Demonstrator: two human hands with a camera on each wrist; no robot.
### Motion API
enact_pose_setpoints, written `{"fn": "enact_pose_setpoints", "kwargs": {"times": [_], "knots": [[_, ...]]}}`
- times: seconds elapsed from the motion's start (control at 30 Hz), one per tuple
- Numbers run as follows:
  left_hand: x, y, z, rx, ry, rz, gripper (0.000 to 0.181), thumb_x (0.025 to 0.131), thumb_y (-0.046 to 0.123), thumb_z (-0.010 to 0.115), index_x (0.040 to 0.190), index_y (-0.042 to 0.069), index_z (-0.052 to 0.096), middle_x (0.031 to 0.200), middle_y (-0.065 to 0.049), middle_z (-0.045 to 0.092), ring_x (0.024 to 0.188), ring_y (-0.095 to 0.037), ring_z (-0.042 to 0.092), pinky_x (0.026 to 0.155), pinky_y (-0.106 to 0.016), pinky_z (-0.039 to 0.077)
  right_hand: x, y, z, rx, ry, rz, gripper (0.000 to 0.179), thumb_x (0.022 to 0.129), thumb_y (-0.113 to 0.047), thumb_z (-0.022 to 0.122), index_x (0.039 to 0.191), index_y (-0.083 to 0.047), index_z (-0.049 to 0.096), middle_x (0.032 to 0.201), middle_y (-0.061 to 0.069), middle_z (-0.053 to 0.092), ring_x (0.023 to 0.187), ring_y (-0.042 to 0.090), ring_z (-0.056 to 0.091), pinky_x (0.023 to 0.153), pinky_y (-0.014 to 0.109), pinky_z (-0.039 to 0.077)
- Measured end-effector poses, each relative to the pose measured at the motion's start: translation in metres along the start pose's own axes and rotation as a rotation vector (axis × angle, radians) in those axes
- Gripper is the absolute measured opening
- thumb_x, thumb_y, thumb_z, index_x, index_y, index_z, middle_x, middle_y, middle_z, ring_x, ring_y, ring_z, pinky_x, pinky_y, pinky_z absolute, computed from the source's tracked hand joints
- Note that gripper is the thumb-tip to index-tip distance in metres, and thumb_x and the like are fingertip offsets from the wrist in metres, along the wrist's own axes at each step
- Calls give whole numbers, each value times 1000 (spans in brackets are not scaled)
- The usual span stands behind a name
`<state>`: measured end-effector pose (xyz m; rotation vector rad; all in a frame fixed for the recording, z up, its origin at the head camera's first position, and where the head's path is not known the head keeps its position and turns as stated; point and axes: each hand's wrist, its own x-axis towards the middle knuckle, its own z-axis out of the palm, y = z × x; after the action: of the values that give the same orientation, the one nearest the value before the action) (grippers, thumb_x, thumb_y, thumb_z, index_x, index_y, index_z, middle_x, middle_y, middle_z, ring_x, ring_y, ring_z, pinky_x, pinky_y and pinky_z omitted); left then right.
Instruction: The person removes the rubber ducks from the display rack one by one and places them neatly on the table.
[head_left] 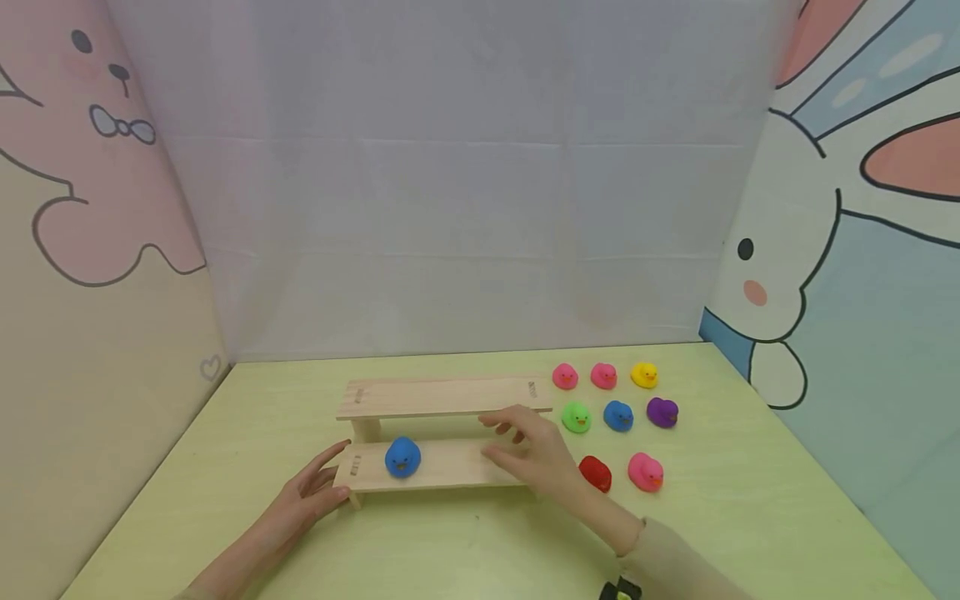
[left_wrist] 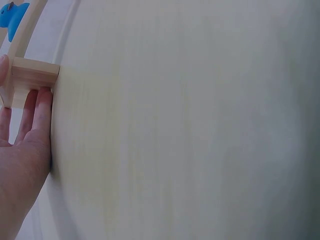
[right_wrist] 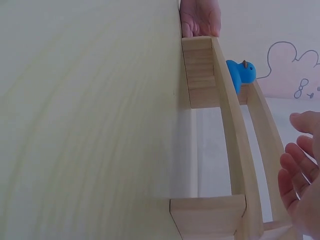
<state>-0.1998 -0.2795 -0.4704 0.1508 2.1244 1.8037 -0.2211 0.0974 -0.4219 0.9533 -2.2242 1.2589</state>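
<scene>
A two-step wooden rack (head_left: 465,462) stands on the table, and a blue rubber duck (head_left: 402,457) sits near the left end of its lower step. At that left end my left hand (head_left: 302,497) touches the wood with extended fingers, thumb toward the front. The left wrist view shows its fingertips against the rack's wooden leg (left_wrist: 36,72). Over the right part of the lower step hovers my right hand (head_left: 536,450), fingers loosely bent and nothing between them. From the right wrist view, this hand (right_wrist: 305,175) is beside the upper step, apart from the blue duck (right_wrist: 241,75).
Right of the rack, more rubber ducks stand in rows: two pink (head_left: 565,377), a yellow (head_left: 644,375), a green (head_left: 577,417), a blue (head_left: 618,416), a purple (head_left: 662,412), a red (head_left: 596,473) partly behind my right wrist, and another pink (head_left: 646,472). Walls enclose the table (head_left: 465,550).
</scene>
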Motion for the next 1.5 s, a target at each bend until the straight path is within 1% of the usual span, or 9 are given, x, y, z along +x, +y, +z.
{"fn": "enact_pose_setpoints", "kwargs": {"times": [0.1,0.3,0.57,0.7,0.83,0.97,1.13,1.27,1.5], "knots": [[0,1,0,1,1,2,75,98,15,59,159,21,16,141,-10,48,115,-5,62,95,-17,48,2,-3,10,3,-13,15,40,82,-11,79,120,-12,66,108,5,72,89,22,65,71,27,55],[0,2,1,3,6,3,75,98,15,59,159,21,16,143,-13,47,115,-6,62,95,-18,48,8,-8,29,24,-40,24,38,83,-15,79,119,-11,67,105,8,72,86,18,64,69,21,53],[0,2,0,2,0,8,74,98,14,59,159,20,16,141,-10,49,115,-5,62,95,-18,48,16,-14,55,98,-68,31,36,85,-18,78,119,-12,67,96,8,70,79,15,61,64,19,50],[1,1,1,8,-1,5,74,98,15,59,159,20,16,142,-11,49,115,-4,61,95,-18,48,20,-16,66,136,-79,57,35,86,-20,78,119,-14,67,94,8,68,76,12,59,62,20,50],[1,2,2,9,5,-1,74,98,15,59,159,22,17,144,-13,47,116,-2,60,95,-17,48,23,-17,74,198,-108,111,35,87,-23,76,120,-17,67,93,8,66,72,8,56,61,18,49],[2,1,2,1,10,-1,74,97,15,60,159,22,18,142,-12,48,116,-1,59,95,-18,48,26,-17,79,237,-149,169,38,87,-24,77,121,-15,66,92,9,66,69,4,54,61,17,48],[2,0,-1,-5,-7,15,74,98,13,58,159,20,16,138,-4,51,116,-2,60,95,-18,48,30,-18,85,229,-206,207,42,85,-24,79,123,-11,65,90,5,66,67,0,53,62,16,49],[2,-1,-3,-11,-31,27,74,99,13,57,159,19,13,135,1,52,115,-4,62,96,-17,48,31,-20,88,212,-233,219,42,84,-22,80,121,-12,65,88,3,64,64,-3,51,60,15,48],[2,0,-2,-4,-24,14,74,99,14,57,159,21,15,138,-3,51,116,-4,60,96,-17,47,32,-20,91,193,-248,260,38,84,-25,79,119,-16,67,86,0,62,63,-4,48,60,15,46]]}}
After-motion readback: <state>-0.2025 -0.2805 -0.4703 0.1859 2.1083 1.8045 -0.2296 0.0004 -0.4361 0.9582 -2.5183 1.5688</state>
